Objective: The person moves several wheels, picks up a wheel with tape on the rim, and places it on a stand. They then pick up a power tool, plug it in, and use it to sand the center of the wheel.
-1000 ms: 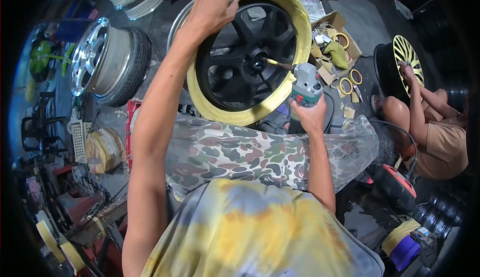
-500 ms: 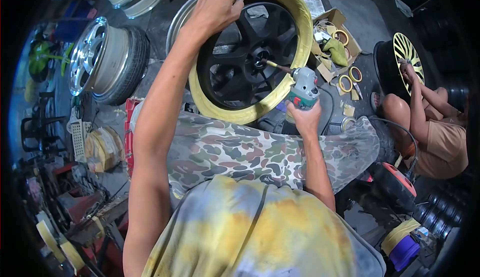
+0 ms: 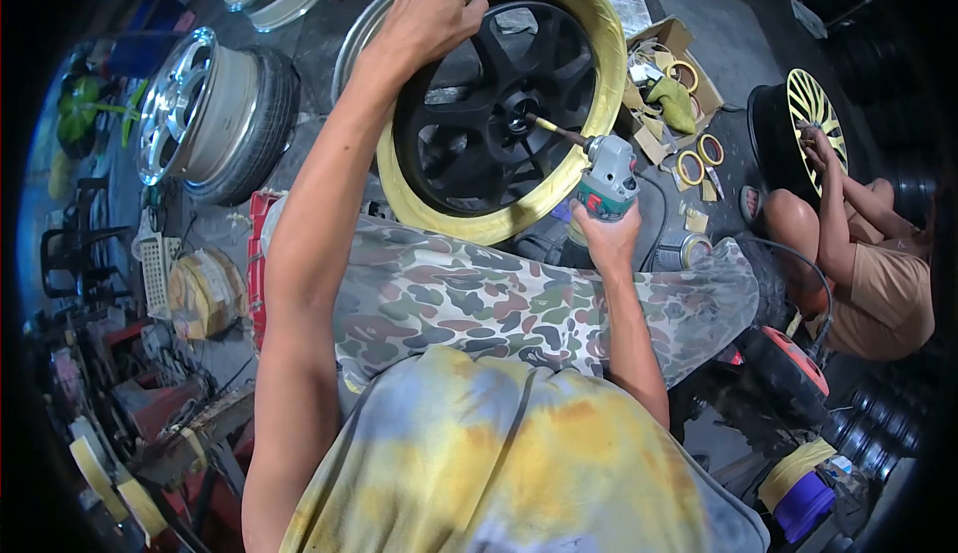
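A black multi-spoke wheel rim [image 3: 487,59], its outer lip wrapped in yellow masking tape [image 3: 454,226], stands tilted in front of my knees. My left hand [image 3: 439,9] is closed over the upper left edge of the rim, fingers curled across its lip. In my right hand [image 3: 609,228] is a grey-and-green power grinder [image 3: 612,166], gripped around its body at the lower right of the rim. The grinder's long thin shaft [image 3: 561,133] reaches over the taped lip, its tip right at the centre hub [image 3: 517,116].
On the right, an open cardboard box [image 3: 707,96] holds tape and a cloth, with tape rolls [image 3: 690,168] beside it. A can [image 3: 685,250] stands near my right knee. Another person [image 3: 878,293] sits working at a yellow-spoked wheel [image 3: 813,119]. At left stands a chrome wheel [image 3: 178,104] with a tyre.
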Demonstrator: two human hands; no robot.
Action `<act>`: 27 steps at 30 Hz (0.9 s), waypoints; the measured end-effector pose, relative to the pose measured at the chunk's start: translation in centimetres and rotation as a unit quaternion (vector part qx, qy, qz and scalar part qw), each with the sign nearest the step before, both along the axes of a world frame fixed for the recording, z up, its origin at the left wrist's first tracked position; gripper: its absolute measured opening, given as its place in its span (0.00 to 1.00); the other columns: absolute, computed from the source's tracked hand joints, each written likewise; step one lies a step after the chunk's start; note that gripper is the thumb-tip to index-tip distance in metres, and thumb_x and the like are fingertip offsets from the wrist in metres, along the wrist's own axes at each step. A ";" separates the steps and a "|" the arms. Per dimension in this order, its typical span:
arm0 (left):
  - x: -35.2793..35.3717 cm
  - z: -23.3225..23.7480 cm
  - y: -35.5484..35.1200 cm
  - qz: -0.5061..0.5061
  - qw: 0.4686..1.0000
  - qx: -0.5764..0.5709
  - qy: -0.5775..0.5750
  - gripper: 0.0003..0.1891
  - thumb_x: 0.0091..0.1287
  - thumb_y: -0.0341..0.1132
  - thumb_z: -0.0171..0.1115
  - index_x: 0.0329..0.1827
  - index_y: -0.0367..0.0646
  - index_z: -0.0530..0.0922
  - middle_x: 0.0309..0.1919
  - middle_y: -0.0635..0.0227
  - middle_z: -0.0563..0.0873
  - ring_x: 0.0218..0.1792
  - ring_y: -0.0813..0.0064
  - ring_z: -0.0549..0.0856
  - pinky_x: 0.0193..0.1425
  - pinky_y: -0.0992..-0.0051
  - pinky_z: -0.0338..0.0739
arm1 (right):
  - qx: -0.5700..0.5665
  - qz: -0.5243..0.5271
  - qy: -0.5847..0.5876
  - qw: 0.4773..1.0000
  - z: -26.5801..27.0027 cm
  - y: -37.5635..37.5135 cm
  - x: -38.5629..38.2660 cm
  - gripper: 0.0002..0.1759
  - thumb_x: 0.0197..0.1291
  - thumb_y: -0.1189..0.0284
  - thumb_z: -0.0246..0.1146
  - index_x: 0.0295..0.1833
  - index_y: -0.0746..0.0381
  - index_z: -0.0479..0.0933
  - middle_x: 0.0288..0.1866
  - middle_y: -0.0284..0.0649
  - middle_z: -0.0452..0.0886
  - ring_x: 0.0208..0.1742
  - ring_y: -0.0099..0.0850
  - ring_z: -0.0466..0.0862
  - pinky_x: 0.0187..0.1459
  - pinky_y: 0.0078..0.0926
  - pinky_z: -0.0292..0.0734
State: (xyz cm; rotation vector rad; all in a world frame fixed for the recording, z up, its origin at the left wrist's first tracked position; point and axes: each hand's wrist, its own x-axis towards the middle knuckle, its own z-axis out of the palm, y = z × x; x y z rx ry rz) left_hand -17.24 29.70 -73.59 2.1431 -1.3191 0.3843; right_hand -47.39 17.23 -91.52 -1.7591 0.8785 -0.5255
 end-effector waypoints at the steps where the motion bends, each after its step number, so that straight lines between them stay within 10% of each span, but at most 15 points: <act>1: 0.1 0.0 0.0 0.002 1.000 0.004 0.002 0.10 0.66 0.29 0.56 0.49 0.39 0.78 0.40 0.50 0.79 0.45 0.44 0.82 0.49 0.52 0.76 | -0.014 0.005 -0.004 1.000 0.1 0.1 -0.1 0.39 0.43 0.67 0.82 0.60 0.68 0.73 0.50 0.44 0.85 0.47 0.32 0.85 0.52 0.32 0.80; 27: 0.7 -0.3 0.4 0.002 1.000 -0.003 0.014 0.10 0.67 0.29 0.56 0.48 0.39 0.79 0.41 0.49 0.79 0.45 0.43 0.81 0.49 0.53 0.75 | 0.136 -0.004 -0.003 0.991 -0.1 -0.1 -0.4 0.31 0.50 0.70 0.79 0.58 0.68 0.76 0.47 0.39 0.85 0.44 0.27 0.84 0.51 0.27 0.80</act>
